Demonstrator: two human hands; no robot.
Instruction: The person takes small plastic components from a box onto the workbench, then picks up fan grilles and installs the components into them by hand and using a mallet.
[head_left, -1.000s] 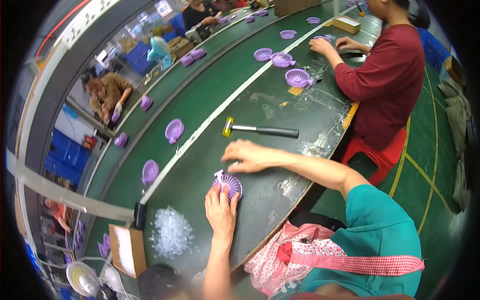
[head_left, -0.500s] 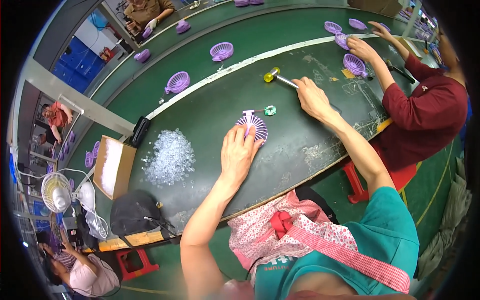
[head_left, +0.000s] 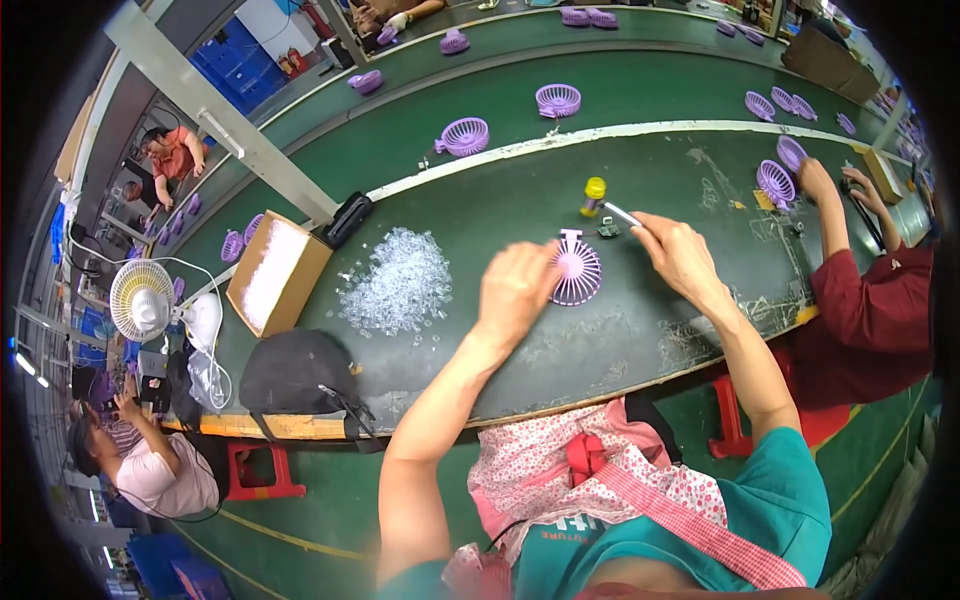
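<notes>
My right hand (head_left: 678,256) is closed around the handle of a small hammer (head_left: 623,214), whose yellow head stands above the dark green bench. Below the hammer head lies a round, slatted purple fan cover (head_left: 580,285), with a short neck pointing away from me. By its neck sits a small green circuit board (head_left: 608,230). My left hand (head_left: 512,292) is at the cover's left edge, fingers curled and blurred. Whether it pinches something cannot be made out. Left of that hand, a heap of small clear plastic pieces (head_left: 400,278) is spread on the bench.
An open cardboard box (head_left: 290,285) with white contents, a black bag (head_left: 297,372) and a white fan (head_left: 142,300) stand at the left. Purple covers (head_left: 463,137) ride the green belt beyond the bench. A co-worker in a dark red sleeve (head_left: 850,290) works at the right.
My left hand has moved off the cover's face to its left side. The hammer head has swung closer to the cover and circuit board. The whole view has shifted.
</notes>
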